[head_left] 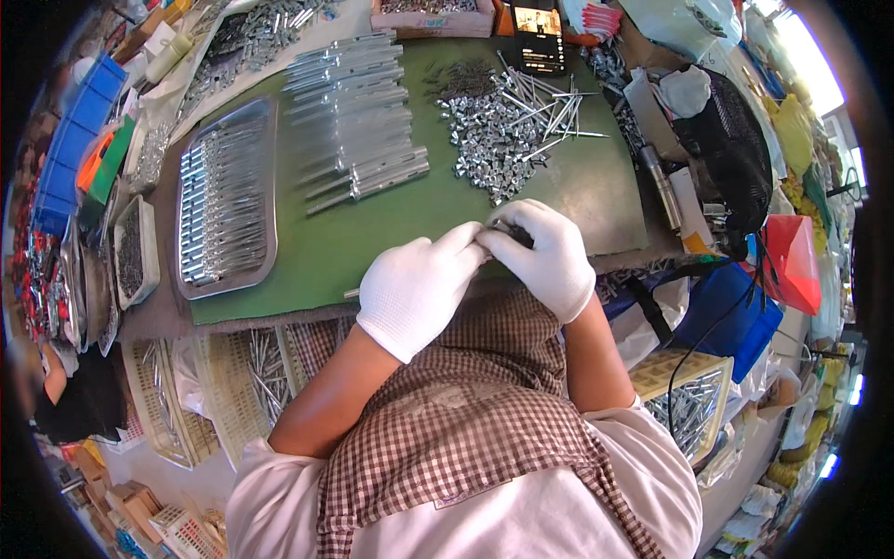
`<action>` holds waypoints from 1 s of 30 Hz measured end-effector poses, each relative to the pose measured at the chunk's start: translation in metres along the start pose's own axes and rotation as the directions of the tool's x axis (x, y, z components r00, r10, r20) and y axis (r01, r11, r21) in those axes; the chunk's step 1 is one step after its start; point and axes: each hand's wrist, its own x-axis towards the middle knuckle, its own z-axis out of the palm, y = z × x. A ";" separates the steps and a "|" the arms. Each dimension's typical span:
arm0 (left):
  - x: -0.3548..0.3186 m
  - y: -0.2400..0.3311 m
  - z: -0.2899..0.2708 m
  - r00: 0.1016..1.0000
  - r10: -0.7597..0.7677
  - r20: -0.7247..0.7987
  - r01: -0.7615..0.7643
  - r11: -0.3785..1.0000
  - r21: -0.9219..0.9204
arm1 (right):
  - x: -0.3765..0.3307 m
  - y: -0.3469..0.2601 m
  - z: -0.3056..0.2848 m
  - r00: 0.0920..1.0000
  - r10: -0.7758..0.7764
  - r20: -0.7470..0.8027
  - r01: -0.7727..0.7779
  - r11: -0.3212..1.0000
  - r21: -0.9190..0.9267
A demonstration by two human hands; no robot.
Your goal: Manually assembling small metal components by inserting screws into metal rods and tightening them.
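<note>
Left hand (419,289) apparently curled round a rod (351,293), right hand (548,256) pinching a metal part (512,232); slack grip could drop either over the near edge of the mat (317,265)

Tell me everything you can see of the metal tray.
The tray is shallow, shiny and oblong, with rounded corners and a raised rim; it looks like metal. It lies flat at the green mat's left end, holding a row of slim silvery parts, thicker ends leftward. The left hand and right hand are apart from it.
</note>
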 end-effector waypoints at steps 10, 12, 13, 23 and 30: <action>-0.001 0.000 -0.001 0.993 -0.059 0.103 0.061 0.998 -0.024 | 0.020 0.018 -0.002 0.952 -0.136 -0.273 0.116 0.989 -0.087; 0.000 0.002 -0.002 0.991 -0.077 0.108 0.079 0.997 -0.015 | 0.023 0.024 -0.005 0.946 -0.160 -0.281 0.115 0.979 -0.169; -0.001 0.001 -0.001 0.991 -0.076 0.106 0.078 0.997 -0.012 | 0.023 0.022 -0.004 0.946 -0.134 -0.295 0.084 0.981 -0.176; 0.000 0.002 -0.001 0.996 -0.067 0.064 0.071 0.996 -0.054 | 0.005 -0.003 0.001 1.000 0.000 0.005 0.001 0.999 -0.052; 0.000 0.001 -0.001 0.997 -0.055 0.047 0.058 0.997 -0.044 | 0.004 0.002 0.000 0.999 -0.028 -0.018 0.027 0.999 -0.042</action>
